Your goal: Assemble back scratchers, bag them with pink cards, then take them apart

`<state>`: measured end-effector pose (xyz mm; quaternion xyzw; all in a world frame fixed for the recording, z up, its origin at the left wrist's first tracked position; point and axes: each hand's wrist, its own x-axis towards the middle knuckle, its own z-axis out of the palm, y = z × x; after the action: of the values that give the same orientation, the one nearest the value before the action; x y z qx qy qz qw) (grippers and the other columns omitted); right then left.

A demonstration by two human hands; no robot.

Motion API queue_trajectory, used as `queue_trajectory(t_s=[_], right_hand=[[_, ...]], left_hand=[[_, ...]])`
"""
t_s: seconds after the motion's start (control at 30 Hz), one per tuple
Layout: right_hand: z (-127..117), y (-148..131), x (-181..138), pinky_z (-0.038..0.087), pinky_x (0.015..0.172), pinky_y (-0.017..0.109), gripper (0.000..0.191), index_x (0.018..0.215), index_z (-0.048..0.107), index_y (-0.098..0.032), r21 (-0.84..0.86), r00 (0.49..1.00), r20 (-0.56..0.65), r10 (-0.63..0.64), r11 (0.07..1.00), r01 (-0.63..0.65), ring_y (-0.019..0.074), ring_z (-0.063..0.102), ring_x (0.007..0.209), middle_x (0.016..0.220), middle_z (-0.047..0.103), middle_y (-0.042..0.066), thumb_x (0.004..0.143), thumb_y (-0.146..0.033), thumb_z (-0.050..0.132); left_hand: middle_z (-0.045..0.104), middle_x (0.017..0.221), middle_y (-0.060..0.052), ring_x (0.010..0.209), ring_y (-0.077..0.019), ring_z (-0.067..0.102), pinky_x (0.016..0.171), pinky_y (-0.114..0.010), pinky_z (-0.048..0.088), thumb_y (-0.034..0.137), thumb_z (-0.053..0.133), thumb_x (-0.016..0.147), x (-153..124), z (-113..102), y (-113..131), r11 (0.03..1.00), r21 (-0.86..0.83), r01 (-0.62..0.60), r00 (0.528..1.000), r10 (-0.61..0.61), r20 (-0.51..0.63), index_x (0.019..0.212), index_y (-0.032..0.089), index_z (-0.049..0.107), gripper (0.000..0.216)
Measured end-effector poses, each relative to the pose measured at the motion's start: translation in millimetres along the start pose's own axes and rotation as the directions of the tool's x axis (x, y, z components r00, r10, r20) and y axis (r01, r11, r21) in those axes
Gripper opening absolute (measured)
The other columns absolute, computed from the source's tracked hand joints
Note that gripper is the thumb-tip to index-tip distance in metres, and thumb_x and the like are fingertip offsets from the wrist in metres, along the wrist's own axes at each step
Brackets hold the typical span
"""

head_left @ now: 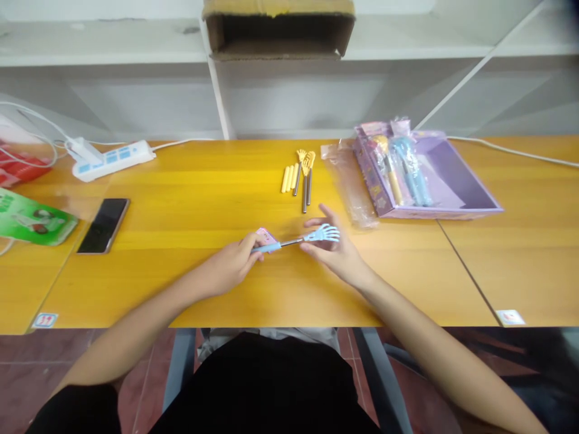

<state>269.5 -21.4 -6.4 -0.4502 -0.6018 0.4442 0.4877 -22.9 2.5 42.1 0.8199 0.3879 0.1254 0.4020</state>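
Observation:
My left hand (233, 265) pinches the light-blue handle of a small telescopic back scratcher (296, 240) just above the yellow table (190, 199). A small pink item (266, 234) shows at that hand's fingertips. My right hand (335, 250) has its fingers spread under the scratcher's blue claw head (322, 232) and touches it. Beyond them lie two yellow scratchers (306, 175) and a few yellow handles (289, 178).
A purple box (456, 193) with wrapped scratchers and a clear plastic bag (353, 187) stand at the right. A black phone (103, 224), a white power strip (113, 159), a green packet (31, 220) and a red bag (18, 166) lie left. A cardboard box (278, 30) sits on the shelf behind.

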Motion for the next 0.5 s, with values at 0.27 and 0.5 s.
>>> queue_trajectory(t_s=[0.27, 0.5], right_hand=[[-23, -23, -46, 0.06, 0.092, 0.046, 0.046, 0.152, 0.058, -0.023, -0.774, 0.878, 0.308, -0.367, 0.441, 0.455, 0.0297, 0.067, 0.115, 0.132, 0.067, 0.016, 0.107, -0.012, 0.056], [1, -42, -81, 0.053, 0.086, 0.041, 0.033, 0.137, 0.066, -0.009, -0.84, 0.826, 0.448, -0.342, 0.156, 0.52, 0.0272, 0.066, 0.094, 0.107, 0.074, 0.015, 0.109, -0.01, 0.05]], left_hand=[[0.074, 0.114, -0.008, 0.097, -0.0252, 0.072, 0.085, -0.039, 0.052, 0.039, 0.046, 0.112, -32, 2, 6, 0.984, 0.153, 0.087, 0.994, -0.095, 0.044, 0.119, 0.024, 0.052, 0.017], [0.075, 0.104, -0.009, 0.084, -0.0259, 0.072, 0.073, -0.035, 0.048, 0.031, 0.045, 0.11, -51, 28, 7, 0.927, 0.355, 0.121, 0.991, -0.136, 0.019, 0.12, 0.022, 0.05, 0.015]])
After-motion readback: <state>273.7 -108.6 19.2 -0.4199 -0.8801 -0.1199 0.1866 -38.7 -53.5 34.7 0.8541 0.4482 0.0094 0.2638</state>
